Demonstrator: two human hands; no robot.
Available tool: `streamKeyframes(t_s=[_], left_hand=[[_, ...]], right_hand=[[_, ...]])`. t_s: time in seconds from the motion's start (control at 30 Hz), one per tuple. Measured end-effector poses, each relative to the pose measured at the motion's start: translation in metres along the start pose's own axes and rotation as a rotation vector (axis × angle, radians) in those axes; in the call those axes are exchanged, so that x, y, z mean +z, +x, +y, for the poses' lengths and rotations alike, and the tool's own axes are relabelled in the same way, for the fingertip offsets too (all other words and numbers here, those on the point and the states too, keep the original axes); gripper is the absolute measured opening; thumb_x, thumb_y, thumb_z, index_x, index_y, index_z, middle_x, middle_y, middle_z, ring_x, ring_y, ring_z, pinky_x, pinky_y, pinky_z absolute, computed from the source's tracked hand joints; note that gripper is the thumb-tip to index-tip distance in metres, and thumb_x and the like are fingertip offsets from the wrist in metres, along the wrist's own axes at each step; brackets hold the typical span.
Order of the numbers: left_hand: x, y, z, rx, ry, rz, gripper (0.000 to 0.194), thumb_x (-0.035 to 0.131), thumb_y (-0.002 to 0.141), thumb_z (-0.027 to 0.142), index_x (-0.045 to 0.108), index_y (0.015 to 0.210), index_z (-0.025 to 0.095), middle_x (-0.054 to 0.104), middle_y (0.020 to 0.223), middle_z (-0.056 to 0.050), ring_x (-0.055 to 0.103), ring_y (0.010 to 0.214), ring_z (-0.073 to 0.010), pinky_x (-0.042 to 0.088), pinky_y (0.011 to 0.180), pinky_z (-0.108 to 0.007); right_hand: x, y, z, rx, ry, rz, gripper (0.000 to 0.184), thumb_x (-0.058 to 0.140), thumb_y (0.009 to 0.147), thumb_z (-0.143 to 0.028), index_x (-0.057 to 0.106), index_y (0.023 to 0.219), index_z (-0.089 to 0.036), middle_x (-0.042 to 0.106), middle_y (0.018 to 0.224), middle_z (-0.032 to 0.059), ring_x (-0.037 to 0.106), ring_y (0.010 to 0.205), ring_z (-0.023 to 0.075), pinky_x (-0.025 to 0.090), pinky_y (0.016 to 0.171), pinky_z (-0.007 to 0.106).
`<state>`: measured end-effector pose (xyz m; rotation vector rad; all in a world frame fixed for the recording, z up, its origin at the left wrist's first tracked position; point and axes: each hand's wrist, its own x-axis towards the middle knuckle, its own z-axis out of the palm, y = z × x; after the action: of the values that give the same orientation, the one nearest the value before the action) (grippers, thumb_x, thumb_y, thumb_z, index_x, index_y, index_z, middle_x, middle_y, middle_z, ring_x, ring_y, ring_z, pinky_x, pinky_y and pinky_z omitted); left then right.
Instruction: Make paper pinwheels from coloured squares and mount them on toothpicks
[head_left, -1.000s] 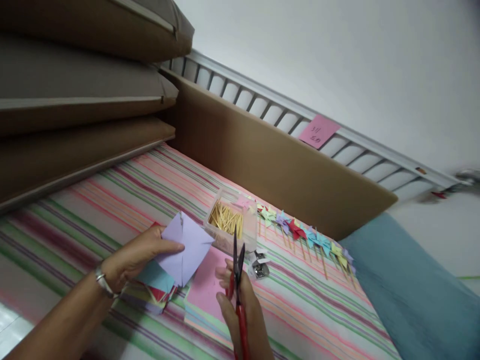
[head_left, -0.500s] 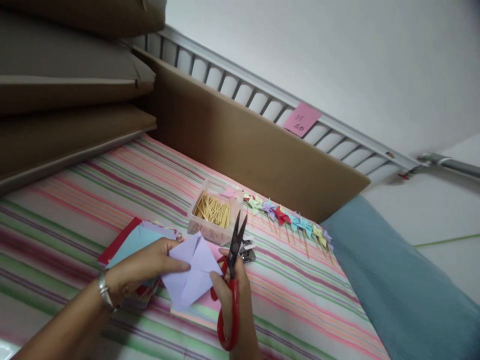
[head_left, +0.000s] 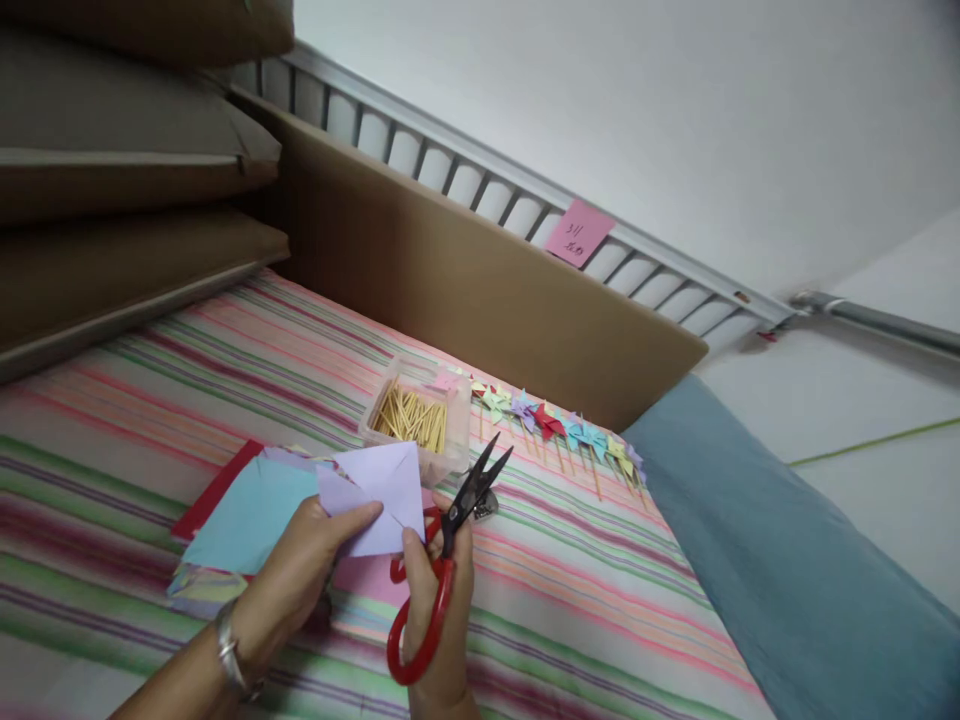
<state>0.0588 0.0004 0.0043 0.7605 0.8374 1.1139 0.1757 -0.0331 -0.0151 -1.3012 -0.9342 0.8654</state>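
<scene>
A lilac paper square (head_left: 386, 475) with slits running in from its corners is pinched in my left hand (head_left: 319, 545), thumb on top. My right hand (head_left: 439, 590) holds red-handled scissors (head_left: 471, 497), their black blades slightly apart and pointing up and away, clear of the paper. The right thumb also touches the paper's lower right corner. Beneath the left hand lies a stack of coloured paper (head_left: 251, 510), light blue on top with red showing at its edge. Pink paper (head_left: 375, 580) rests on the striped cloth under my hands.
A clear plastic box (head_left: 457, 410) of wooden sticks stands just beyond the paper. Several paper pinwheels (head_left: 551, 422) on sticks lie in a row to its right. A brown board (head_left: 480, 290) leans against the radiator behind; wrapped boxes (head_left: 135, 270) are stacked at left.
The lilac square has been turned from a diamond to a nearly level position. The scissors have tilted to the right and their blades stand wider apart. The whole view has shifted slightly.
</scene>
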Motion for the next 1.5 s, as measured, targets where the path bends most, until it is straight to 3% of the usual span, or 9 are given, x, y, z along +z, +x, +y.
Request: streamKeyframes(t_s=[0.2,0.37,0.63,0.8,1.2,1.5], left_hand=[[-0.025,0.007,0.028,0.002,0.099,0.14,0.019,0.068,0.069,0.03,0.069,0.08,0.014,0.071,0.068,-0.003,0.063,0.065,-0.0204,0.048,0.062,-0.027],[-0.06,0.013,0.054,-0.054,0.109,0.147,0.023,0.073,0.063,0.027,0.07,0.082,0.014,0.072,0.072,-0.006,0.064,0.064,-0.022,0.049,0.059,-0.029],[-0.085,0.008,0.067,-0.117,0.145,0.049,0.02,0.071,0.065,0.027,0.069,0.079,0.012,0.072,0.068,-0.006,0.063,0.056,-0.0193,0.048,0.054,-0.027],[-0.088,0.007,0.065,-0.143,0.091,0.004,0.024,0.071,0.067,0.026,0.07,0.088,0.013,0.072,0.07,-0.006,0.064,0.057,-0.0196,0.049,0.054,-0.027],[-0.088,0.006,0.071,-0.152,0.075,-0.031,0.026,0.069,0.067,0.023,0.07,0.092,0.013,0.073,0.074,-0.008,0.065,0.063,-0.0218,0.051,0.06,-0.03],[-0.085,0.008,0.069,-0.159,0.105,-0.028,0.019,0.069,0.066,0.022,0.071,0.083,0.013,0.073,0.073,-0.006,0.066,0.061,-0.022,0.049,0.058,-0.029]], right_hand=[[0.003,0.001,0.003,0.066,-0.026,-0.183,0.027,0.055,0.077,-0.026,0.048,0.103,-0.021,0.045,0.069,-0.0047,0.049,0.055,0.0104,0.043,0.05,0.021],[0.002,-0.002,-0.007,0.159,-0.221,-0.532,0.029,0.056,0.075,-0.019,0.054,0.104,-0.019,0.05,0.067,-0.0033,0.051,0.059,0.0114,0.043,0.057,0.023],[0.0,-0.012,-0.01,0.305,-0.339,-0.817,0.035,0.054,0.079,-0.041,0.054,0.103,-0.016,0.046,0.06,-0.0044,0.042,0.045,0.008,0.031,0.042,0.019],[0.001,-0.016,-0.014,0.332,-0.422,-0.799,0.029,0.055,0.078,-0.036,0.057,0.099,-0.017,0.043,0.055,-0.0063,0.035,0.041,0.0056,0.024,0.039,0.017],[0.001,-0.012,-0.023,0.378,-0.49,-0.809,0.025,0.057,0.075,-0.03,0.06,0.096,-0.016,0.036,0.05,-0.0083,0.032,0.042,0.0059,0.022,0.039,0.017],[-0.002,-0.013,-0.012,0.322,-0.487,-0.815,0.025,0.059,0.077,-0.033,0.06,0.097,-0.018,0.039,0.052,-0.0076,0.034,0.043,0.006,0.024,0.041,0.017]])
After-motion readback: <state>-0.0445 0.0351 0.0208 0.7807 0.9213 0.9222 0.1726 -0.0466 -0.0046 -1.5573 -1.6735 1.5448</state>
